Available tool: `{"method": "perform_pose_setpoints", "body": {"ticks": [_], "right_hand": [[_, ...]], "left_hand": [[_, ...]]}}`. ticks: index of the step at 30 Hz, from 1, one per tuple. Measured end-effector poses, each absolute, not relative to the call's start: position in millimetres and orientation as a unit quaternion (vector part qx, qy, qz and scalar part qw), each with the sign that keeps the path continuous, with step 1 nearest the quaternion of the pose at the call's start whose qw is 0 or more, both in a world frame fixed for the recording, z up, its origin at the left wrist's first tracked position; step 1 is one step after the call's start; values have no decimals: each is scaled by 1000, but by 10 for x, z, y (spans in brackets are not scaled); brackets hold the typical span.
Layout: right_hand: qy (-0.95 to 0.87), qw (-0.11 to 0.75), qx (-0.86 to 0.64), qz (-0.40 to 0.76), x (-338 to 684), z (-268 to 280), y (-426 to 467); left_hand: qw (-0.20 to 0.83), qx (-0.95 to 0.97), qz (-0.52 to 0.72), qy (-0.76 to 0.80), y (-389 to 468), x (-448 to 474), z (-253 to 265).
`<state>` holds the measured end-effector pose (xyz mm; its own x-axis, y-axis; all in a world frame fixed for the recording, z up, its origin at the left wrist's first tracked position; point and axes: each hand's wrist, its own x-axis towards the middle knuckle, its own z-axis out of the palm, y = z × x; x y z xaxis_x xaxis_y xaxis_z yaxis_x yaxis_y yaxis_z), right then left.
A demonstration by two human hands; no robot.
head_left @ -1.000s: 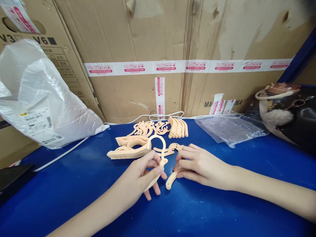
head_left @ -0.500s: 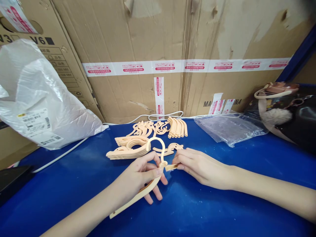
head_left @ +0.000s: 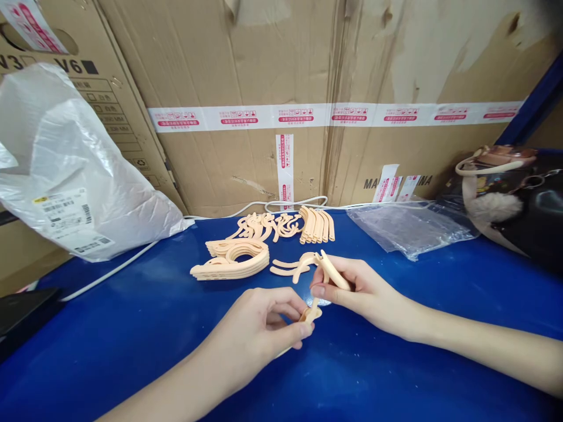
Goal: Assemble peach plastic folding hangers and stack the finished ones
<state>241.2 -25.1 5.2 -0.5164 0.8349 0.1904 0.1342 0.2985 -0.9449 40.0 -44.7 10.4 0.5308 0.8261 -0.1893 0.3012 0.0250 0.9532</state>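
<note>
My left hand (head_left: pixel 275 325) is closed around a cream plastic clothes hanger at its centre joint (head_left: pixel 312 315). One hanger arm is mostly hidden under the palm. From the joint the hook (head_left: pixel 304 262) rises and curves to the left, its stem passing close to my right fingertips. My right hand (head_left: pixel 358 287) pinches a thick, short cream bar (head_left: pixel 335 274), which looks like a hanger arm, tilted above the joint. Whether the bar touches the hanger I cannot tell. Behind the hook lie loose curved cream strips (head_left: pixel 285 268) on the blue table.
A stack of cream hanger pieces (head_left: pixel 246 268) sits left of centre. Behind it are piles of small curved parts (head_left: pixel 255 225) and longer arms (head_left: pixel 319 225). A clear plastic bag (head_left: pixel 409 228), a white parcel (head_left: pixel 79 176), a white cable (head_left: pixel 114 271) and cardboard boxes (head_left: pixel 246 170) surround the work area.
The hanger has turned in my left hand, so its hook now leans away and its long arm is mostly hidden. My right hand has tilted the bar upright, above the joint.
</note>
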Motion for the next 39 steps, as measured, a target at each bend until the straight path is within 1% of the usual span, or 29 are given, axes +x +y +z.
{"method": "perform_pose_setpoints", "body": {"ticks": [3, 8, 14, 20, 25, 28, 33, 39], "right_hand": [[-730, 349, -361, 464, 2426, 48, -220], [-754, 323, -361, 444, 2438, 29, -160], [-771, 302, -365, 425, 2440, 46, -132], [-808, 303, -384, 328, 2455, 86, -180], [-861, 290, -335, 250, 2489, 34, -195], [-884, 268, -323, 208, 2495, 4, -205], [-913, 203, -328, 133, 2495, -51, -218], [-925, 201, -313, 74, 2501, -82, -208]], "left_hand": [[567, 662, 243, 426, -435, 395, 92], [574, 656, 250, 422, -437, 394, 102], [565, 675, 226, 416, -435, 381, 99], [586, 649, 247, 418, -409, 367, 119], [603, 615, 291, 417, -378, 346, 151], [611, 588, 305, 434, -363, 331, 165], [629, 549, 310, 455, -351, 321, 175], [648, 530, 300, 457, -342, 326, 190]]}}
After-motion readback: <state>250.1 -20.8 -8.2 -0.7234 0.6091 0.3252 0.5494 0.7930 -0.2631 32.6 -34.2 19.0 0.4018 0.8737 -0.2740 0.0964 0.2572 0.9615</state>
